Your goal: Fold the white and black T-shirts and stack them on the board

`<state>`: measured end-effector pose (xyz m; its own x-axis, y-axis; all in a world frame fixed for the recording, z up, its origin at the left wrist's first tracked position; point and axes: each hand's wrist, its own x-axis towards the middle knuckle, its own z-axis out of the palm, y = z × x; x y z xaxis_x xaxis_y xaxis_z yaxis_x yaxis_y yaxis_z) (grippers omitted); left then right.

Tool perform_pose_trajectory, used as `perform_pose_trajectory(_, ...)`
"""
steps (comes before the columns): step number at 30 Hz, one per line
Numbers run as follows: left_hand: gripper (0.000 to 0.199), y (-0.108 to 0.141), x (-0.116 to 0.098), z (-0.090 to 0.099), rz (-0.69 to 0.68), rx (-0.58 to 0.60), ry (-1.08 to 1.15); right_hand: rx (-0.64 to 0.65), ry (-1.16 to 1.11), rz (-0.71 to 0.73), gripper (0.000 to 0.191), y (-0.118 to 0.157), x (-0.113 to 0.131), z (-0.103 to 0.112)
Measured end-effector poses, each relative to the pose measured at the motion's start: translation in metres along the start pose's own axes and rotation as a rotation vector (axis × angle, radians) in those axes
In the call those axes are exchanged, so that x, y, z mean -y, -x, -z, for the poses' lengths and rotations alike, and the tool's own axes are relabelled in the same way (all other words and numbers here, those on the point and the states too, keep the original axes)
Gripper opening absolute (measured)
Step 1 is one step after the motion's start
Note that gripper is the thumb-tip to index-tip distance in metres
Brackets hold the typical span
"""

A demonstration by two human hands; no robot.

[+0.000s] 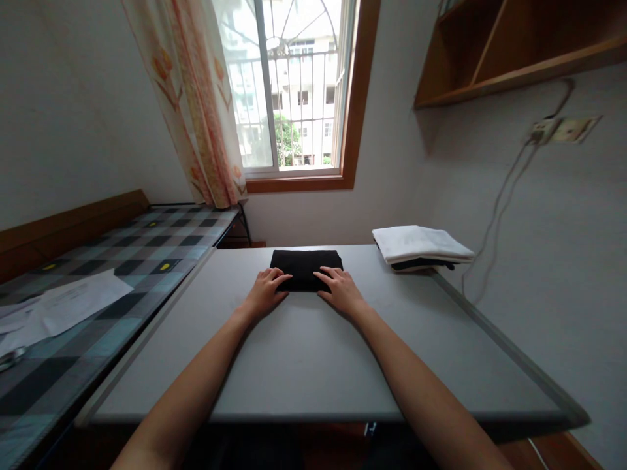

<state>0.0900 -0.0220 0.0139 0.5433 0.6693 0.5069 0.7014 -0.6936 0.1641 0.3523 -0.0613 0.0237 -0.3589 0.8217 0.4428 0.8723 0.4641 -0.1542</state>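
1. On the near left side of the black cloth (304, 264), I see the left hand (265, 291) resting, fingers loose, grasping nothing.
2. On its near right side, the right hand (343, 291) rests likewise, unclenched.
3. Beneath both, on the tabletop (294, 365), the cloth looks fully folded, I judge.
4. To its right sits a folded white stack (421, 243).

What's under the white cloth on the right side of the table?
A black folded cloth pokes out beneath the white cloth; anything deeper is covered.
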Motion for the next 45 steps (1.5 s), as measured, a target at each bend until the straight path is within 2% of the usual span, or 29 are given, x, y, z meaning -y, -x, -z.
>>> perform_pose_trajectory(5, 0.03, -0.001, 0.003, 0.0, -0.062, 0.027, -0.13, 0.117, 0.079, -0.025, 0.04, -0.003, 0.005, 0.008)
perform_pose_trajectory(9, 0.024, -0.002, 0.001, -0.001, -0.136, 0.009, -0.163, 0.1, 0.156, -0.034, 0.031, -0.003, 0.019, 0.016)
perform_pose_trajectory(11, 0.023, -0.002, -0.001, -0.002, -0.157, -0.01, -0.173, 0.037, 0.17, -0.013, 0.035, -0.004, 0.028, 0.015)
perform_pose_trajectory(13, 0.021, -0.002, -0.001, -0.004, -0.156, -0.04, -0.178, -0.009, 0.171, 0.021, 0.05, -0.006, 0.035, 0.01)
perform_pose_trajectory(16, 0.02, -0.002, -0.002, -0.006, -0.165, -0.086, -0.159, 0.001, 0.181, 0.044, 0.063, -0.01, 0.044, -0.002)
perform_pose_trajectory(21, 0.019, -0.006, -0.014, 0.0, -0.215, -0.16, -0.111, 0.007, 0.219, -0.014, 0.067, -0.012, 0.053, -0.013)
perform_pose_trajectory(23, 0.017, -0.008, -0.02, 0.008, -0.251, -0.175, -0.067, 0.011, 0.221, -0.043, 0.062, -0.012, 0.054, -0.011)
perform_pose_trajectory(25, 0.017, -0.008, -0.022, 0.015, -0.216, -0.225, 0.023, 0.063, 0.187, -0.052, 0.057, -0.012, 0.052, -0.005)
perform_pose_trajectory(26, 0.02, -0.008, -0.021, 0.018, -0.149, -0.284, 0.083, 0.098, 0.153, -0.047, 0.056, -0.013, 0.049, 0.0)
perform_pose_trajectory(29, 0.037, -0.008, -0.011, 0.018, 0.18, -0.555, 0.297, 0.149, -0.013, -0.04, 0.057, -0.019, 0.037, 0.026)
perform_pose_trajectory(31, 0.042, -0.007, 0.0, 0.01, 0.364, -0.653, 0.425, 0.122, -0.174, -0.053, 0.056, -0.026, 0.025, 0.052)
perform_pose_trajectory(32, 0.043, -0.008, 0.005, 0.005, 0.43, -0.646, 0.473, 0.111, -0.272, -0.054, 0.053, -0.03, 0.018, 0.067)
perform_pose_trajectory(34, 0.042, -0.009, 0.013, -0.005, 0.504, -0.556, 0.541, 0.143, -0.504, -0.047, 0.049, -0.037, 0.003, 0.101)
perform_pose_trajectory(36, 0.045, -0.009, 0.019, -0.013, 0.524, -0.457, 0.608, 0.199, -0.703, -0.152, 0.044, -0.043, -0.013, 0.137)
perform_pose_trajectory(38, 0.048, -0.01, 0.022, -0.018, 0.53, -0.408, 0.681, 0.217, -0.814, -0.265, 0.042, -0.047, -0.03, 0.173)
perform_pose_trajectory(41, 0.053, -0.011, 0.024, -0.02, 0.568, -0.394, 0.755, 0.096, -0.735, -0.358, 0.041, -0.056, -0.057, 0.225)
perform_pose_trajectory(43, 0.053, -0.011, 0.024, -0.02, 0.585, -0.398, 0.77, -0.093, -0.499, -0.414, 0.039, -0.063, -0.076, 0.252)
perform_pose_trajectory(45, 0.052, -0.011, 0.023, -0.02, 0.561, -0.387, 0.749, -0.302, -0.165, -0.42, 0.041, -0.068, -0.095, 0.265)
